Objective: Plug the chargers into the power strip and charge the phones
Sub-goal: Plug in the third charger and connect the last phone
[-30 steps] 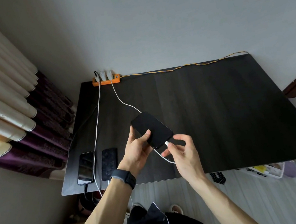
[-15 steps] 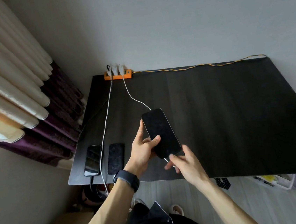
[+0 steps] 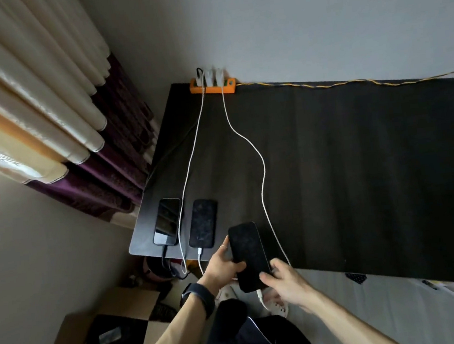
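Both hands are gripping the third phone [image 3: 249, 256] at the table's [image 3: 360, 171] near edge: the left hand [image 3: 224, 267] along its side, the right hand [image 3: 284, 285] at its bottom end, where the white cable [image 3: 262, 173] from the power strip [image 3: 212, 87] is plugged in. Hanging partly past the edge, it is risking a slip, or a tug loosening the plug. The socket is hiding in shadow, so full seating is hard to confirm.

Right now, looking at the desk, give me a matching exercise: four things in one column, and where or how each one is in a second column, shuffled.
Things:
1. power strip
2. glossy phone
3. third phone
4. braided cord

Places or states:
A. held in both hands
B. far corner of the table, by the wall
C. lying nearest the curtain
D. running along the table's back edge

Pairs: 1-B, 2-C, 3-A, 4-D
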